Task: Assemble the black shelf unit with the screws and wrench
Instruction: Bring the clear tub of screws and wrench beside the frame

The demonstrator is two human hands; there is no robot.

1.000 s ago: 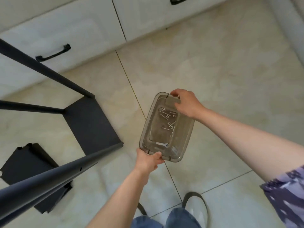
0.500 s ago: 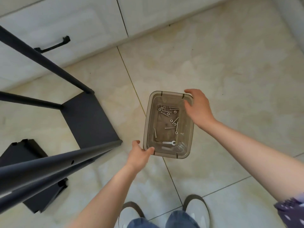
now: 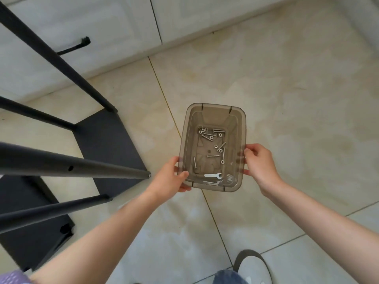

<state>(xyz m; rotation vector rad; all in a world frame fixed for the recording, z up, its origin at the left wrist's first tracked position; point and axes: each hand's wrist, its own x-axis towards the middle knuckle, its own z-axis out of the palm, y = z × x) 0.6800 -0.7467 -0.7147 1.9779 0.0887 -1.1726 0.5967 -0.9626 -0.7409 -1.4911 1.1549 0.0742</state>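
Screws (image 3: 213,143) and wrench (image 3: 212,175) lie loose in the clear bin (image 3: 240,124), which your fingers grip by both long sides. Versus 0.5 s ago: right hand (image 3: 259,166) moved from far corner to side wall; left hand (image 3: 170,177) now clasps near-left rim. Forearms extended. Black shelf unit (image 3: 106,144) stands left on the floor.

left hand (image 3: 171,178) + right hand (image 3: 259,162): grip plastic bin (image 3: 240,128) sides | inside: screws (image 3: 213,140), wrench (image 3: 213,175) | left: black shelf unit (image 3: 106,148) on floor (image 3: 287,78)
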